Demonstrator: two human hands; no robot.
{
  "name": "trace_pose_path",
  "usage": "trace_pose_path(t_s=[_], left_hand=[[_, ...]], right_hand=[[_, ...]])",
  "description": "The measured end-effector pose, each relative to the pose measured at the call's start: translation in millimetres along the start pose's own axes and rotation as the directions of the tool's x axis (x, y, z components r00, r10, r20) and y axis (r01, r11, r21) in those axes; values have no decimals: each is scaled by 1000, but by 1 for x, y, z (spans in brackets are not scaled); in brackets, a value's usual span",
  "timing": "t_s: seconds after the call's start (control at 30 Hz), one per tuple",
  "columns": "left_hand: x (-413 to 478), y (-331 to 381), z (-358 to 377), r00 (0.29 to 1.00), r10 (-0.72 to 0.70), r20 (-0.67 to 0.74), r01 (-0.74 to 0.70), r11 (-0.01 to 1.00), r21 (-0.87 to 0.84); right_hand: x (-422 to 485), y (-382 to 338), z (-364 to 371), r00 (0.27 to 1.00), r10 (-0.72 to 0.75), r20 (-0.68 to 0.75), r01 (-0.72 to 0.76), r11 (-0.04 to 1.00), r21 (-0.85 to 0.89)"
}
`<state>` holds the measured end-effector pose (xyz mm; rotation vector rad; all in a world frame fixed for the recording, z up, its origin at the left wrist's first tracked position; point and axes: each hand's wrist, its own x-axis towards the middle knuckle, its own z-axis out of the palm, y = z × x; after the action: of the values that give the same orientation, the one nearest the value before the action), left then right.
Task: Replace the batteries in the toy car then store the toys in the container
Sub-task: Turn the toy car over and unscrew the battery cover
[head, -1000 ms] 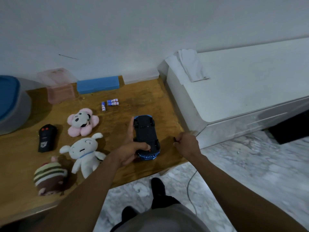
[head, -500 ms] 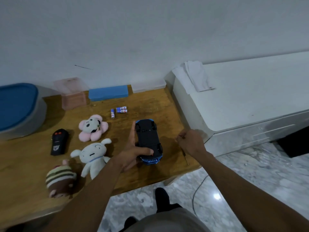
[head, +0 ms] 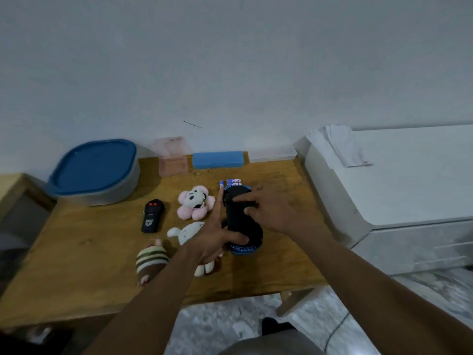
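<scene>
wooden table (head: 84, 262), plush toys (head: 195, 204), plastic container (head: 96, 172)

Dim, bluish indoor light, soft shadows, motion blur on the right hand (head: 279, 213), wide-angle bending at edges.

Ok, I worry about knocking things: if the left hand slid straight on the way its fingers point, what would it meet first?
Likely the batteries just beyond the left hand, at the far end of the toy car; depth is unclear.

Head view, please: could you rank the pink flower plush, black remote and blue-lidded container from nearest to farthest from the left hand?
From the left hand:
1. Pink flower plush, just to its left.
2. Black remote, farther left.
3. Blue-lidded container, far left at the back.
</scene>
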<state>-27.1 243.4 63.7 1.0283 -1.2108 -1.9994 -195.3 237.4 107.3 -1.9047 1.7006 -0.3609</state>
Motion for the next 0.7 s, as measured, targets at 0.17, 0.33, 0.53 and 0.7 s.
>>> trace_pose_path(t_s=[0.17, 0.33, 0.53, 0.7], left_hand=[[-20, -2, -9, 1000, -17, -20, 16, 1000, -22], [-30, -9, -11, 998, -13, -58, 11, 999, -45], [-29, -15, -10, 999, 1, -32, -3, 998, -56], [-26, -14, 0, 1000, 5, -9, -5, 1000, -2]], right_hand=[[-6, -22, 12, 997, 24, -67, -27, 999, -45], [-15, -37, 13, 995, 8, -102, -12, 999, -45], [-27, -35, 3, 999, -44, -3, 44, 998, 54], [-27, -16, -4, 998, -54, 44, 52, 997, 54]])
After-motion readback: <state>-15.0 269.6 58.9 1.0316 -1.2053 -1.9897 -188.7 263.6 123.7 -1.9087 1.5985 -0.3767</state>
